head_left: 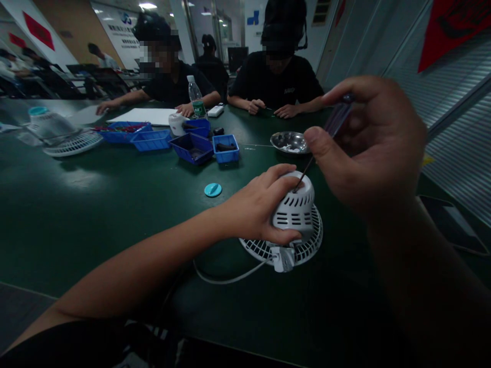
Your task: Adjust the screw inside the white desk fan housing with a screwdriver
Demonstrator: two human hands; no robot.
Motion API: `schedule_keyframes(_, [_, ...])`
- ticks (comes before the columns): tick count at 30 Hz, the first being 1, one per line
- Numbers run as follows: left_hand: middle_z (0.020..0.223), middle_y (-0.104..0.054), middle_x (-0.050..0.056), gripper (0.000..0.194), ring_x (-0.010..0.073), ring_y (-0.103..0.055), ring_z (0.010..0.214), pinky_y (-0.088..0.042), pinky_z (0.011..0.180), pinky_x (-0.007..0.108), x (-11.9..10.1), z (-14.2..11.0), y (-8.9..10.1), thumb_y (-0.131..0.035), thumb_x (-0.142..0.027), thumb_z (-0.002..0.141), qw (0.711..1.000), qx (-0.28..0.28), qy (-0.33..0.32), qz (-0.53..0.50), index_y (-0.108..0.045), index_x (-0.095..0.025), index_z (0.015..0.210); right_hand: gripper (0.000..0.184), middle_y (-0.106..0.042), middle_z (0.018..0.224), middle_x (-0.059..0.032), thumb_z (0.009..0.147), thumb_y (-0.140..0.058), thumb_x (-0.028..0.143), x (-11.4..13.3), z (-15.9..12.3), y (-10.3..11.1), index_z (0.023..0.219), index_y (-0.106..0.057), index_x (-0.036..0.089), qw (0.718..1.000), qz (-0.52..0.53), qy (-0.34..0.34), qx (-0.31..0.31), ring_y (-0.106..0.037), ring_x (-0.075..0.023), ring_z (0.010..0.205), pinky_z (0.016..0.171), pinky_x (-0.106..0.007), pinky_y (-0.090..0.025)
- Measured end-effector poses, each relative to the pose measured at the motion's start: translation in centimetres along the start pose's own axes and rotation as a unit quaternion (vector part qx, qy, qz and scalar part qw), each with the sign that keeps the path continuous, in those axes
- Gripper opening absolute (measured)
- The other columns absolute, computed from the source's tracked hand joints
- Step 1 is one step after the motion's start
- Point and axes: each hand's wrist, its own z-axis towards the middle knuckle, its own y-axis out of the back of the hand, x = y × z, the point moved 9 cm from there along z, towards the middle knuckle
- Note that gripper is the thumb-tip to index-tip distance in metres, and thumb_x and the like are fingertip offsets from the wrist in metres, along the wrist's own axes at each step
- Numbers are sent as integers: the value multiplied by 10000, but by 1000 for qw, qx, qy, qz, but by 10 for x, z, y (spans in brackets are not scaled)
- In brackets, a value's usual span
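Note:
A small white electric fan [293, 217] lies face down on the green table, its slotted motor housing upward and its round grille [314, 240] underneath. My left hand [264, 204] is wrapped around the housing from the left side. In my right hand [376, 138] is a screwdriver [337, 117], pinched by its clear purplish handle. The thin shaft slants down to the left, and its tip meets the top of the housing near my left fingers. A white cord [233, 279] runs leftward from the clip at the fan's edge.
A turquoise knob [213, 190] lies left of the fan. Blue bins [192, 148], a metal bowl [290, 142] with small white parts and a water bottle [197, 97] stand beyond. Another fan [57, 130] is far left; a dark phone-like slab [452, 225] lies right. Two people sit opposite.

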Motion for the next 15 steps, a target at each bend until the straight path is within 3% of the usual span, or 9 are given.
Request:
schedule_keyframes(3, [1560, -421, 280, 903, 433, -503, 1435, -517, 1145, 626, 0, 0, 0, -719, -762, 805, 1000, 3, 1, -3, -416, -182, 1428, 254, -500, 724, 64, 893, -731, 212, 2, 1, 3, 1138, -669, 234, 1000, -2, 3, -18, -444, -43, 570, 486, -188, -360])
schedule_keyframes(6, [1555, -425, 279, 902, 433, -499, 1436, -513, 1148, 628, 0, 0, 1, -716, -758, 805, 1000, -1, 1, -4, -418, -180, 1430, 326, -582, 769, 47, 913, -682, 191, 5, 0, 1, 1235, -670, 242, 1000, -2, -8, 4, -506, -65, 585, 498, -227, -401])
schedule_keyframes(9, [1562, -429, 263, 910, 432, -501, 1432, -504, 1155, 635, 1, 1, 0, -736, -758, 785, 1000, 3, 7, -11, -422, -199, 1430, 433, -684, 1058, 25, 915, -656, 160, 6, -2, -1, 1324, -588, 283, 999, 37, -15, 25, -618, -64, 672, 543, -237, -481])
schedule_keyframes(11, [1564, -430, 259, 919, 435, -503, 1428, -497, 1158, 640, 1, 1, 0, -748, -750, 778, 1000, 3, 5, -14, -420, -202, 1439, 465, -626, 1278, 22, 900, -643, 118, 8, -2, -2, 1313, -527, 298, 997, 71, -12, 23, -643, -33, 710, 571, -220, -516])
schedule_keyframes(13, [1561, -433, 257, 917, 432, -504, 1429, -491, 1167, 639, 1, 1, 1, -747, -740, 786, 1000, -1, 0, -13, -414, -202, 1449, 426, -598, 1261, 33, 890, -638, 100, 11, -2, -2, 1246, -509, 294, 996, 86, 3, 19, -637, -16, 700, 568, -205, -519])
schedule_keyframes(15, [1551, -438, 263, 910, 428, -503, 1432, -494, 1169, 630, -1, 1, 2, -736, -741, 799, 1000, -6, -8, -10, -414, -191, 1448, 351, -627, 1103, 45, 919, -613, 110, 12, -3, -5, 1200, -523, 298, 995, 90, 11, 31, -646, -37, 701, 573, -212, -528])
